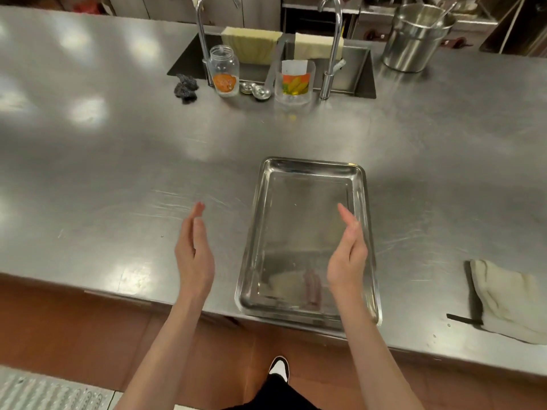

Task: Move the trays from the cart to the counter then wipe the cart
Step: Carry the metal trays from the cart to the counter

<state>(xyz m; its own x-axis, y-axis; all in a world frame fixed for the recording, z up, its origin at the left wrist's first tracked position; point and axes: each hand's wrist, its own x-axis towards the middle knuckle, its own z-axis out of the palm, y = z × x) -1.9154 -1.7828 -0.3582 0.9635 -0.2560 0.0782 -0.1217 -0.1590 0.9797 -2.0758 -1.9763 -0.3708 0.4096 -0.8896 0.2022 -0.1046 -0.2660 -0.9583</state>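
Trays are my job, and one tray (307, 247) lies flat on the counter (118, 173), in the lower centre of the frame, its near short end hanging a little past the counter's front edge. That steel counter fills most of the view, with a sink (349, 72) at upper centre and a big metal pot (414, 37) at upper right. No cart shows anywhere in the frame, so I cannot tell how many trays are left on it.

I judge the tray stiff and fairly light, being thin polished steel with a shallow wall and a rolled rim. It looks slick, so I would pinch it by the rim on the two long sides, thumbs on top, not press on its flat floor. On steel it will slide and clatter easily.

A folded pale cloth (506, 303) rests at lower right, near the counter's edge and well apart from the tray; it seems the likely thing for wiping.

My left hand (194, 253) hovers over bare counter just left of the tray, fingers straight and together, holding nothing. My right hand (347, 255) hangs above the tray's right side, fingers loosely open, also empty.
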